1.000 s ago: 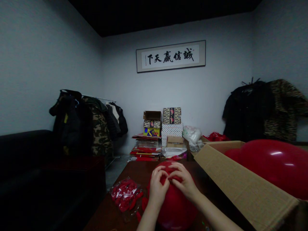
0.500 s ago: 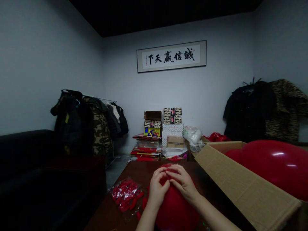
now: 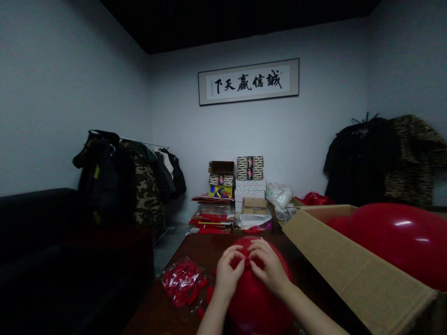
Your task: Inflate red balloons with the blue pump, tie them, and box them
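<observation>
An inflated red balloon (image 3: 256,302) rests low in front of me over the dark brown table (image 3: 195,253). My left hand (image 3: 226,274) and my right hand (image 3: 268,269) are both curled on its top, fingertips pinched together on the balloon's neck (image 3: 247,262). The knot itself is too small to make out.
A clear bag of flat red balloons (image 3: 181,279) lies left of my hands. An open cardboard box (image 3: 349,265) at the right holds large red balloons (image 3: 398,239). Stacked boxes (image 3: 248,181) and red paper stand at the table's far end. Coats hang left and right.
The balloon has risen slightly and shows more above my fingers. Both hands stay pinched on its neck, with the fingertips drawn a little closer together.
</observation>
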A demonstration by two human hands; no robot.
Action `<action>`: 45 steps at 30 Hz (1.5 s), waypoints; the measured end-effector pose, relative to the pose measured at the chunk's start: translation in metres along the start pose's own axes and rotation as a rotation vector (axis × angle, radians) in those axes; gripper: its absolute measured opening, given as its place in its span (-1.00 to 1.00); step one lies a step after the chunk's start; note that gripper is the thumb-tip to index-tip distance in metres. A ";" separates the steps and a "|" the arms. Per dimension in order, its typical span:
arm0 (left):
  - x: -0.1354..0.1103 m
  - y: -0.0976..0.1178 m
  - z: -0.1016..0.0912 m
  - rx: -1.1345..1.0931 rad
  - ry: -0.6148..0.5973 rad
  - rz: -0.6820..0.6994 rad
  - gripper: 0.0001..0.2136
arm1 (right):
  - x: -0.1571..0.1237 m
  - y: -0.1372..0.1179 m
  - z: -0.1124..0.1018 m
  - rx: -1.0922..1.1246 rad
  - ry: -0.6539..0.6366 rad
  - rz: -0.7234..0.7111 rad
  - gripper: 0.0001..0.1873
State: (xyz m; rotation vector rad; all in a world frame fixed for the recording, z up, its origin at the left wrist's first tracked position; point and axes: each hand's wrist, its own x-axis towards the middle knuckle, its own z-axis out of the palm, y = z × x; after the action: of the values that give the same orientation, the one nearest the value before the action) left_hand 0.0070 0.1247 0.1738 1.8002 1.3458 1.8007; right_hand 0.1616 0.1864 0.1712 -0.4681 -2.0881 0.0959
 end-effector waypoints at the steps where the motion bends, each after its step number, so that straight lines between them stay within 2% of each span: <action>1: 0.000 -0.001 0.000 0.002 0.001 -0.003 -0.93 | 0.000 -0.001 0.000 -0.004 -0.014 0.001 -0.84; 4: 0.000 -0.002 -0.001 0.005 0.005 -0.002 -0.92 | 0.000 -0.002 -0.001 -0.010 -0.044 -0.019 -0.82; 10: -0.006 0.006 0.000 0.072 -0.029 0.083 -0.77 | -0.001 -0.001 -0.001 -0.078 -0.005 -0.036 -0.90; 15: -0.004 0.006 -0.002 0.111 0.040 0.047 -0.94 | -0.001 -0.003 -0.003 -0.054 0.015 -0.052 -0.92; 27: -0.001 0.001 0.000 0.012 0.059 0.023 -0.94 | -0.006 -0.005 -0.003 0.039 0.122 0.010 -0.84; 29: -0.002 0.000 0.001 0.004 0.058 0.019 -0.95 | -0.005 -0.004 -0.004 0.027 0.115 0.010 -0.82; 34: -0.005 0.000 0.001 0.001 0.045 0.019 -0.94 | -0.002 0.000 -0.003 -0.031 0.007 -0.004 -0.76; 41: -0.002 0.006 -0.002 0.001 0.028 0.029 -0.92 | 0.001 -0.002 -0.004 0.019 0.041 -0.017 -0.91; 45: -0.002 0.006 -0.002 -0.006 0.015 0.021 -0.92 | 0.006 -0.008 -0.009 -0.038 0.020 -0.063 -0.92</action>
State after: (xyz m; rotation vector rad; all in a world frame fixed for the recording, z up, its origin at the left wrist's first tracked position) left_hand 0.0083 0.1193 0.1768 1.8080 1.3308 1.8300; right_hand 0.1642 0.1804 0.1826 -0.4244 -2.0861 0.0142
